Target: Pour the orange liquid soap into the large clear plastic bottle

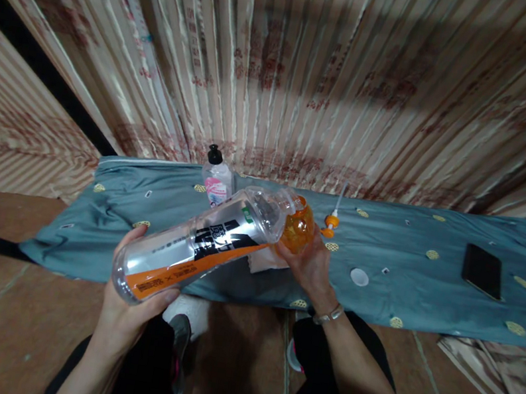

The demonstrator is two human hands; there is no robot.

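Observation:
My left hand is wrapped round the base of a large clear plastic bottle with an orange, black and silver label. The bottle is tilted, its neck lower-angled toward the right. My right hand grips a small container with orange liquid, its mouth against or very near the big bottle's neck; whether they touch I cannot tell. Under them a white cloth or tissue shows in part. Just right of my right hand lies an orange pump top with a clear tube.
A clear bottle with a black pump and pink label stands at the back of the cloth-covered table. A white round cap and a black phone-like slab lie to the right. Pleated curtains hang behind.

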